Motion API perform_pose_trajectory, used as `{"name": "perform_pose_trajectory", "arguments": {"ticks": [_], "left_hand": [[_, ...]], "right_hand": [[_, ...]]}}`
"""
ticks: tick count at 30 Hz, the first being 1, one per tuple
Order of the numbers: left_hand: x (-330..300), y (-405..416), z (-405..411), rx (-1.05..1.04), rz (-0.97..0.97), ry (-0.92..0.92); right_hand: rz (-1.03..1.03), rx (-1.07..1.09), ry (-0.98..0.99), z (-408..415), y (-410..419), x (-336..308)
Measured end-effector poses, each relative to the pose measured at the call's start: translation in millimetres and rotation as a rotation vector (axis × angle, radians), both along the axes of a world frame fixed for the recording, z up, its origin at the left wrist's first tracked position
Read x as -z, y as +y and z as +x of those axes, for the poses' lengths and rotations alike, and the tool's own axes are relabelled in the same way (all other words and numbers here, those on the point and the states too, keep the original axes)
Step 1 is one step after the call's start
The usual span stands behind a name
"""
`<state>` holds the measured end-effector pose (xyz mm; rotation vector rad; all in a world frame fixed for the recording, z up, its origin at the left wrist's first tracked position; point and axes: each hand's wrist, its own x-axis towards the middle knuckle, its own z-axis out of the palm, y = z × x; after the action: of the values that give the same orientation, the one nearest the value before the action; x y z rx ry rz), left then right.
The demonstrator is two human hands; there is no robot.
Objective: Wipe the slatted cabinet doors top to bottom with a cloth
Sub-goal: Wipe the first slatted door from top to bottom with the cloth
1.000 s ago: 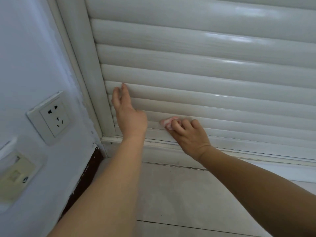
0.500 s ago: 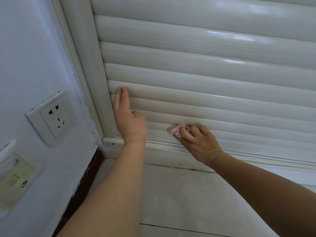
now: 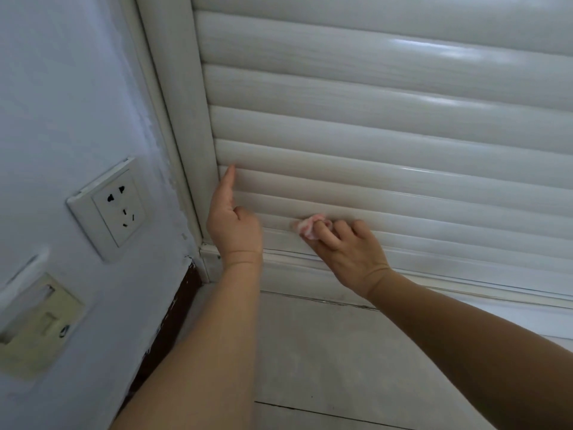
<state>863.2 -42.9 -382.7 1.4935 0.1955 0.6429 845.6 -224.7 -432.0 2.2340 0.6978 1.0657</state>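
The white slatted cabinet door (image 3: 387, 128) fills the upper right of the head view. My right hand (image 3: 347, 252) grips a small bunched pink cloth (image 3: 308, 226) and presses it against one of the lowest slats, just above the bottom rail. My left hand (image 3: 232, 225) rests flat on the lower slats beside the door's left frame (image 3: 186, 119), fingers straight and pointing up. Most of the cloth is hidden under my right fingers.
A white wall with a power socket (image 3: 113, 206) and a cream wall plate (image 3: 37, 327) stands at the left. A dark skirting strip (image 3: 173, 315) runs along the wall's foot. Pale floor tiles (image 3: 325, 352) lie below the door's bottom rail.
My right hand has slid the cloth a little to the right along the lowest slats. The view has shifted slightly; my left hand stays flat on the slats near the frame.
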Motion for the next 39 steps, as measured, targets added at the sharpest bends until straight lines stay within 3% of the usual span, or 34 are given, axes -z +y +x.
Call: {"name": "perform_pose_trajectory", "arguments": {"ticks": [7, 14, 18, 23, 28, 30, 34, 37, 39], "left_hand": [[1, 7, -1, 0.030, 0.067, 0.026], [4, -2, -9, 0.046, 0.352, 0.005], [1, -6, -11, 0.023, 0.549, 0.097], [5, -14, -15, -0.012, 0.808, 0.178], [4, -23, -15, -0.030, 0.803, 0.235], [1, -29, -17, -0.044, 0.738, 0.251], [0, -55, -26, -0.090, 0.779, 0.008], [-6, -82, -28, -0.009, 0.910, -0.284], [-13, -102, -29, 0.063, 0.984, -0.446]], "right_hand": [[0.013, -0.044, 0.077, 30, 86, -9], [0.047, -0.019, 0.158, 36, 109, -15], [0.084, -0.144, 0.082, 29, 76, -17], [0.013, -0.081, 0.103, 0, -14, -17], [0.056, 0.117, 0.010, -43, -106, -13], [0.179, 0.210, -0.073, -58, -127, -12], [0.468, 0.208, -0.135, -58, -114, -29], [0.802, 0.052, 0.203, -43, -74, -56], [0.818, 0.020, 0.268, -38, -55, -63]]}}
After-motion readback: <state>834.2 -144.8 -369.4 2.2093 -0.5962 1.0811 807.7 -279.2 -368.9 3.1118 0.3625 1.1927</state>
